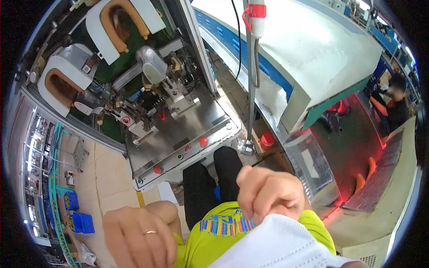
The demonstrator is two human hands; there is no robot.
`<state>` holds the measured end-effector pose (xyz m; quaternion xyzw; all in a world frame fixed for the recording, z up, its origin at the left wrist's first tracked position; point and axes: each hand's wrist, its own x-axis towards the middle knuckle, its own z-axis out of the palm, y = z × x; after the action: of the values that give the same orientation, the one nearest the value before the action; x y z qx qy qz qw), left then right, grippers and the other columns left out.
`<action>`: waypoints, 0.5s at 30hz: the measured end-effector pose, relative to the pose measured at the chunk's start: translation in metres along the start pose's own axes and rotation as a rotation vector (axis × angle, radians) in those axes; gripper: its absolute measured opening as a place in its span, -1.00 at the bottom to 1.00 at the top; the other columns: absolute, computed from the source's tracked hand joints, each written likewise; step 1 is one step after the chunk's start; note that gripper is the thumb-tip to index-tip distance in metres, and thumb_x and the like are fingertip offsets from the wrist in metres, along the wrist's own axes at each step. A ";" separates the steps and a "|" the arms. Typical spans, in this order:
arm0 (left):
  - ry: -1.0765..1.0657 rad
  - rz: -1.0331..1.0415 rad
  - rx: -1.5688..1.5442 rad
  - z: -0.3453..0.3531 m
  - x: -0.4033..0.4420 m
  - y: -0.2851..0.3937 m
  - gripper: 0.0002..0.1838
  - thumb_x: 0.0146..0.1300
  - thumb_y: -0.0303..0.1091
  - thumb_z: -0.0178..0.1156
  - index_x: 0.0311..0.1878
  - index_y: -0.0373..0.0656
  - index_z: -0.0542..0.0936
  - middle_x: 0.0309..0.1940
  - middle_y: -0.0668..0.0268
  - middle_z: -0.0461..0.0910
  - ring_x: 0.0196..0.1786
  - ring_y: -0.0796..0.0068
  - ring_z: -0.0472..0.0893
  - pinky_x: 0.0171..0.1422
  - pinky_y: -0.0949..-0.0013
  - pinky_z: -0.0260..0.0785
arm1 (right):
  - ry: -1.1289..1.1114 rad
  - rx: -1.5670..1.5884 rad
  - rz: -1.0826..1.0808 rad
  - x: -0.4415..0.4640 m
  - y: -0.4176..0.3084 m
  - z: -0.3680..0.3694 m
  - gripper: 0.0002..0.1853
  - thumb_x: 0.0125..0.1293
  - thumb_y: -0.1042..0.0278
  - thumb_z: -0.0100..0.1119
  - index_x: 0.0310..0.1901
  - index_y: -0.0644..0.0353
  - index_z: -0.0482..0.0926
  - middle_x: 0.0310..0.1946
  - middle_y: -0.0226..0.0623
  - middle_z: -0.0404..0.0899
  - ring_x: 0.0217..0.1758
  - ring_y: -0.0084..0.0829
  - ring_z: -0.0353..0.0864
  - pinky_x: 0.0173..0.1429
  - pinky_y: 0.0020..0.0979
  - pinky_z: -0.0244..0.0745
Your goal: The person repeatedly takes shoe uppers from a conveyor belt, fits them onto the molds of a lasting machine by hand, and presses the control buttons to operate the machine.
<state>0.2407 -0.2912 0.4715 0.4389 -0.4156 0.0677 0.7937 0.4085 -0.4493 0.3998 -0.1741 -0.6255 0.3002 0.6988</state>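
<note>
My left hand (140,236) is raised at the lower left, close to the camera, with a ring on one finger. Its fingers curl away from me and look closed; their tips are hidden. At lower centre, my right hand (270,192) is closed too, fingers bent inward with the tips pressed together. Whatever either hand might hold does not show. Just below the right hand, a white face mask (281,243) with dotted seams fills the bottom of the view. The right hand's lower fingers overlap or nearly meet its upper edge; I cannot tell whether they touch it.
Ahead stands a machine with a metal worktable (178,129), red and green buttons along its front edge and U-shaped padded forms (120,27) above. On the right is a conveyor (330,156) under red light, with orange pieces and a person (393,102) beyond. Blue bins (82,222) stand left.
</note>
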 end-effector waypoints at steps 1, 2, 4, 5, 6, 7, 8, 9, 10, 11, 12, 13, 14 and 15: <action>-0.053 0.048 -0.064 -0.001 -0.003 0.000 -0.83 0.13 -0.48 0.14 -0.27 -0.43 0.53 -0.53 -0.03 0.58 -0.54 0.20 0.57 -0.37 0.20 0.49 | 0.037 0.000 0.021 0.002 -0.001 0.003 -0.93 0.25 0.50 0.06 -0.27 0.29 0.47 -0.26 -0.18 0.45 -0.19 -0.34 0.42 -0.09 -0.38 0.27; -0.116 0.098 -0.123 -0.003 -0.003 0.001 -0.84 0.12 -0.50 0.14 -0.33 -0.45 0.55 -0.54 -0.05 0.57 -0.55 0.20 0.57 -0.38 0.21 0.49 | 0.007 -0.018 0.018 0.004 0.000 0.003 -0.94 0.25 0.49 0.06 -0.27 0.28 0.46 -0.27 -0.20 0.45 -0.19 -0.35 0.41 -0.08 -0.38 0.25; -0.223 0.109 -0.053 0.003 0.000 0.006 -0.83 0.20 -0.42 0.06 -0.26 -0.33 0.55 -0.56 0.12 0.53 -0.53 0.34 0.54 -0.35 0.28 0.43 | -0.073 -0.052 0.010 0.010 0.003 0.002 -0.94 0.26 0.48 0.05 -0.28 0.27 0.45 -0.29 -0.23 0.45 -0.19 -0.37 0.41 -0.05 -0.38 0.19; -0.272 0.120 0.025 0.006 0.002 0.006 -0.83 0.26 -0.37 0.02 -0.22 -0.21 0.56 -0.55 0.26 0.50 -0.51 0.48 0.51 -0.30 0.35 0.39 | -0.078 -0.045 0.008 0.010 0.005 0.003 -0.94 0.26 0.46 0.05 -0.28 0.24 0.45 -0.29 -0.28 0.45 -0.20 -0.39 0.40 -0.06 -0.38 0.15; -0.318 0.134 0.106 0.008 0.005 0.006 -0.82 0.31 -0.32 -0.02 -0.18 -0.09 0.57 -0.55 0.40 0.48 -0.49 0.62 0.49 -0.25 0.43 0.34 | -0.097 -0.049 0.012 0.011 0.008 0.003 -0.94 0.26 0.45 0.06 -0.28 0.24 0.45 -0.30 -0.30 0.45 -0.20 -0.39 0.41 -0.06 -0.38 0.15; -0.376 0.113 0.153 0.007 0.006 0.010 -0.85 0.27 -0.37 0.06 -0.22 -0.08 0.62 -0.38 0.42 0.55 -0.31 0.60 0.56 -0.14 0.37 0.40 | -0.113 -0.054 0.018 0.012 0.009 0.004 -0.94 0.26 0.44 0.06 -0.28 0.23 0.45 -0.31 -0.32 0.45 -0.21 -0.39 0.41 -0.06 -0.38 0.16; -0.278 0.486 0.389 0.010 0.005 0.002 -0.86 0.25 -0.39 0.09 -0.20 -0.07 0.62 -0.35 0.44 0.55 -0.30 0.60 0.56 -0.13 0.38 0.38 | -0.129 -0.060 0.022 0.013 0.011 0.004 -0.93 0.26 0.44 0.07 -0.28 0.22 0.45 -0.32 -0.33 0.46 -0.21 -0.38 0.41 -0.06 -0.38 0.16; -0.171 0.857 0.618 0.014 0.005 -0.015 -0.86 0.23 -0.41 0.12 -0.17 -0.05 0.61 -0.31 0.46 0.56 -0.28 0.60 0.56 -0.13 0.40 0.37 | -0.131 -0.036 0.014 0.014 0.014 0.005 -0.93 0.26 0.43 0.07 -0.28 0.22 0.46 -0.33 -0.34 0.46 -0.22 -0.38 0.42 -0.07 -0.38 0.16; -0.053 1.227 0.838 0.016 0.005 -0.025 -0.83 0.21 -0.43 0.14 -0.14 -0.04 0.60 -0.28 0.48 0.57 -0.27 0.60 0.56 -0.13 0.41 0.35 | -0.129 -0.014 0.005 0.014 0.017 0.007 -0.93 0.26 0.43 0.08 -0.28 0.22 0.46 -0.34 -0.35 0.47 -0.22 -0.38 0.43 -0.07 -0.38 0.16; -0.048 1.212 0.879 0.015 0.005 -0.026 -0.80 0.17 -0.45 0.17 -0.12 -0.01 0.59 -0.25 0.51 0.55 -0.24 0.62 0.54 -0.10 0.41 0.31 | -0.124 0.005 -0.004 0.013 0.019 0.009 -0.93 0.26 0.42 0.08 -0.29 0.21 0.46 -0.34 -0.36 0.47 -0.23 -0.38 0.44 -0.07 -0.38 0.16; -0.047 1.197 0.914 0.012 0.007 -0.026 -0.76 0.14 -0.46 0.20 -0.10 0.01 0.58 -0.22 0.53 0.54 -0.21 0.64 0.52 -0.06 0.41 0.27 | -0.111 0.003 -0.017 0.013 0.021 0.011 -0.92 0.26 0.42 0.08 -0.29 0.22 0.46 -0.34 -0.35 0.48 -0.23 -0.37 0.45 -0.07 -0.38 0.16; -0.048 1.183 0.948 0.010 0.008 -0.026 -0.72 0.11 -0.48 0.23 -0.08 0.03 0.56 -0.19 0.56 0.53 -0.18 0.66 0.51 -0.03 0.42 0.23 | -0.098 -0.001 -0.031 0.013 0.021 0.012 -0.92 0.26 0.41 0.09 -0.28 0.22 0.47 -0.34 -0.35 0.49 -0.24 -0.37 0.46 -0.08 -0.38 0.17; 0.038 1.153 1.051 0.012 0.007 -0.027 -0.71 0.11 -0.46 0.23 -0.07 0.04 0.55 -0.19 0.57 0.51 -0.16 0.67 0.48 -0.01 0.40 0.19 | -0.087 -0.005 -0.045 0.013 0.022 0.012 -0.91 0.26 0.41 0.09 -0.28 0.22 0.47 -0.34 -0.34 0.50 -0.24 -0.36 0.47 -0.08 -0.37 0.17; 0.124 1.119 1.152 0.016 0.003 -0.029 -0.70 0.11 -0.44 0.24 -0.06 0.05 0.53 -0.19 0.59 0.49 -0.15 0.68 0.46 0.02 0.38 0.14 | -0.072 -0.020 -0.061 0.013 0.022 0.013 -0.91 0.25 0.40 0.10 -0.28 0.23 0.48 -0.34 -0.32 0.50 -0.24 -0.36 0.48 -0.08 -0.37 0.17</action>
<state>0.2470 -0.3219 0.4594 0.5015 -0.4290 0.6832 0.3126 0.3917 -0.4260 0.3979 -0.1510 -0.6582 0.2784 0.6830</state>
